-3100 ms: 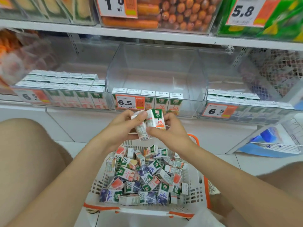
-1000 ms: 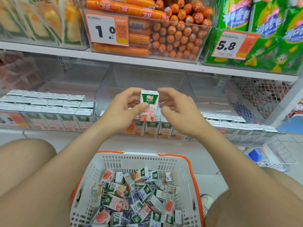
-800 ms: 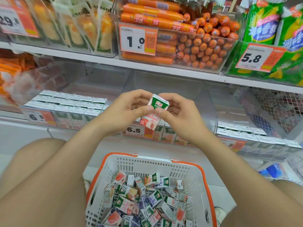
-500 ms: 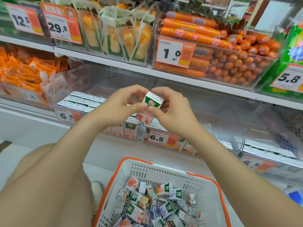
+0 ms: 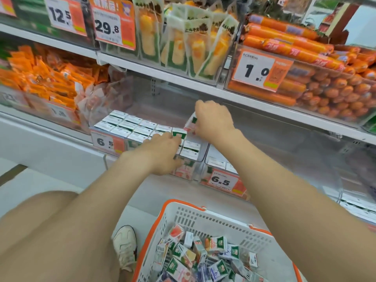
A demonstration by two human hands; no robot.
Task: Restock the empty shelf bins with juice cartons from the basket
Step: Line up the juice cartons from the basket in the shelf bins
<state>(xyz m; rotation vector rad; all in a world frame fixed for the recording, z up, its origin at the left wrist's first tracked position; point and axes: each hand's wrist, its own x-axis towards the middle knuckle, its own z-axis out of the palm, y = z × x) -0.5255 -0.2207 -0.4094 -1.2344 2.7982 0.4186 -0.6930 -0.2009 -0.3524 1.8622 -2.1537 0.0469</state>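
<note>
At 5 o'clock, nearest: white basket [image 5: 203, 218] with an orange rim, loose juice cartons [image 5: 218, 244] heaped inside, near edge cut off.
Centre: left hand [image 5: 162, 153], forearm entering from 7 o'clock, knuckles up. Fingers reach onto a green-faced carton [image 5: 180, 134] that stands proud of the front row; whether they pinch it cannot be told.
At its 1 o'clock: right hand [image 5: 213, 119], fingers curled tight round a tilted carton [image 5: 190, 123], which the fist mostly hides.
Farther, toward 10 o'clock: clear bin [image 5: 200, 156] holding rows of shelved cartons [image 5: 132, 125]; price tag [image 5: 105, 142] blurred.
</note>
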